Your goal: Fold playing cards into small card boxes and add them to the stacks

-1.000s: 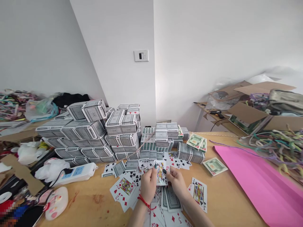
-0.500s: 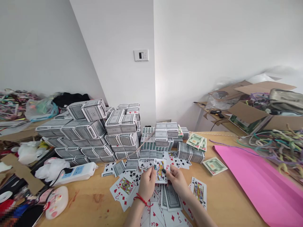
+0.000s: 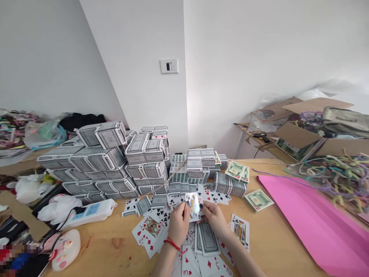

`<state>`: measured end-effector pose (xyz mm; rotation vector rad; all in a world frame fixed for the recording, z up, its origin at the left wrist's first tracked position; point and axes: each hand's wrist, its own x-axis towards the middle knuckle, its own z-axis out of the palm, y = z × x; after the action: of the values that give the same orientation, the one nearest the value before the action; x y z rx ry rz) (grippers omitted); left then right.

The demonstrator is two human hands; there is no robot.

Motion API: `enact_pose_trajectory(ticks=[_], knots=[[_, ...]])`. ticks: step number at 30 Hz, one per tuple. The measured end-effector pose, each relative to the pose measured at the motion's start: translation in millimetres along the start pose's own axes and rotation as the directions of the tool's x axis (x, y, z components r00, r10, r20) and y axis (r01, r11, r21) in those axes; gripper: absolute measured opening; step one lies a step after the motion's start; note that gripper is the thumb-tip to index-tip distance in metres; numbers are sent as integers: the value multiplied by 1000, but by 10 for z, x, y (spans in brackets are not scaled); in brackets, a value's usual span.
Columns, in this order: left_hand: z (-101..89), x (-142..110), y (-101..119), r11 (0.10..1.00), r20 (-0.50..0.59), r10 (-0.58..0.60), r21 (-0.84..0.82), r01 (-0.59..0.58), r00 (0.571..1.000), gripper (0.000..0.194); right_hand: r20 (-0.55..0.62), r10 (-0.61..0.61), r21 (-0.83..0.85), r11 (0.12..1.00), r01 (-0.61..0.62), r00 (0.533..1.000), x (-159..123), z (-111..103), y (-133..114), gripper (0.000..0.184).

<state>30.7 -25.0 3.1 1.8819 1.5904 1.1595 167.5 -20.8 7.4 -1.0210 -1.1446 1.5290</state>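
Note:
My left hand (image 3: 178, 225) and my right hand (image 3: 213, 219) together pinch one face card (image 3: 193, 206) upright above the table, one hand on each side edge. The card bends a little and catches glare. A red string circles my left wrist. Under my hands lies a scatter of loose playing cards (image 3: 150, 229), some face up and some face down, with a face-down pair (image 3: 208, 239) right below my right hand. A jack (image 3: 240, 232) lies face up to the right.
Stacked card boxes (image 3: 115, 161) fill the table's back. Green decks (image 3: 258, 199) lie right of them. A pink sheet (image 3: 314, 227) covers the right side. A white power strip (image 3: 89, 211) and clutter sit left. Cardboard boxes (image 3: 302, 134) and coloured cords (image 3: 331, 173) are far right.
The face card has tilted and bowed slightly between my fingers and now shows glare. Both hands have stayed in nearly the same place; the view has drifted a little.

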Motion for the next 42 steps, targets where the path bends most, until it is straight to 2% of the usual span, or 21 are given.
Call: enact_pose_trajectory(ticks=[6, 11, 14, 16, 18, 20, 21, 23, 25, 28, 33, 35, 39, 42], knots=[[14, -15, -5, 982, 2, 99, 160, -98, 995, 22, -25, -97, -127, 988, 93, 995, 13, -12, 36, 24], [66, -70, -5, 963, 4, 173, 210, -170, 985, 20, -119, -191, -355, 925, 138, 974, 3, 13, 108, 28], [114, -114, 7, 966, 8, 165, 198, -164, 986, 19, -221, -269, -511, 851, 124, 937, -44, 68, 141, 29], [128, -128, 21, 978, -8, 119, 174, -116, 993, 20, -273, -295, -541, 834, 107, 916, -67, 96, 143, 29], [115, -117, 31, 994, -36, 44, 104, -40, 998, 22, -274, -243, -438, 893, 104, 930, -67, 98, 127, 29], [76, -80, 34, 999, -48, -39, -3, 39, 998, 25, -191, -96, -160, 985, 66, 977, -47, 71, 99, 29], [50, -56, 31, 996, -42, -76, -57, 73, 996, 26, -125, -17, 21, 1000, 20, 992, -36, 50, 83, 29], [-3, -8, 20, 982, -28, -135, -137, 130, 990, 27, 15, 94, 334, 938, -93, 996, -24, 4, 49, 26], [-44, 24, 8, 972, -37, -163, -177, 154, 986, 28, 117, 138, 489, 854, -178, 983, -31, -36, 16, 21], [-65, 20, -2, 966, -68, -165, -210, 148, 984, 30, 200, 171, 516, 819, -252, 965, -56, -77, -21, 16], [-13, -71, 17, 942, -1, -183, -286, 175, 983, 28, 228, 228, 413, 858, -306, 947, -43, -103, -7, 19], [12, -99, 32, 944, 10, -165, -288, 161, 986, 27, 188, 241, 369, 881, -296, 952, -26, -83, 8, 23], [13, -112, 58, 952, -10, -131, -281, 123, 991, 27, 29, 216, 250, 944, -216, 976, -15, 14, 20, 32], [-47, -85, 77, 931, -7, -153, -338, 142, 988, 28, -18, 184, 156, 972, -179, 983, -14, 82, 32, 37]])
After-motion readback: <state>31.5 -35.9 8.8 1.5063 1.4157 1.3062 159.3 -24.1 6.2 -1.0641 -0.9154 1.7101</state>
